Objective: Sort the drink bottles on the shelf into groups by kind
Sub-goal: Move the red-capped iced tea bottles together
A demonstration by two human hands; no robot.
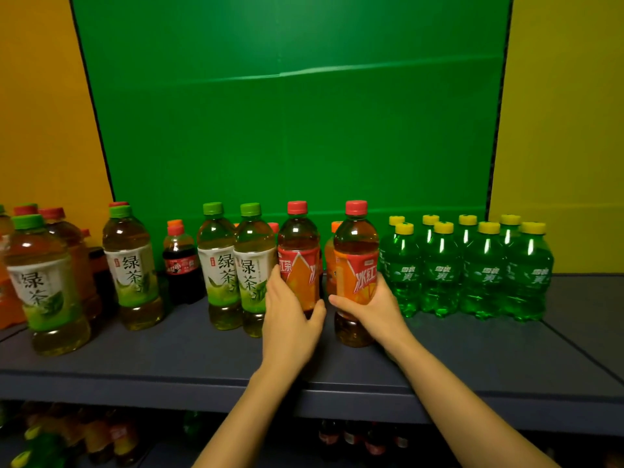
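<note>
On the dark grey shelf (169, 359) the left grip (290, 312) wraps an upright red-capped clear plastic bottle of brown tea (299, 241); the right grip (369, 305) holds its twin (356, 248) beside.

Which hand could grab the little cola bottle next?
Probably the left hand: the cola bottle stands on its side, beyond two green tea bottles. The right hand is farther away, beside the green soda bottles. Both grip red tea bottles now.

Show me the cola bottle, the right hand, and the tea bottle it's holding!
cola bottle (180, 265): head view, on its red label.
right hand (378, 309): head view, on the back of the hand.
tea bottle (358, 271): head view, on its orange label.
</note>
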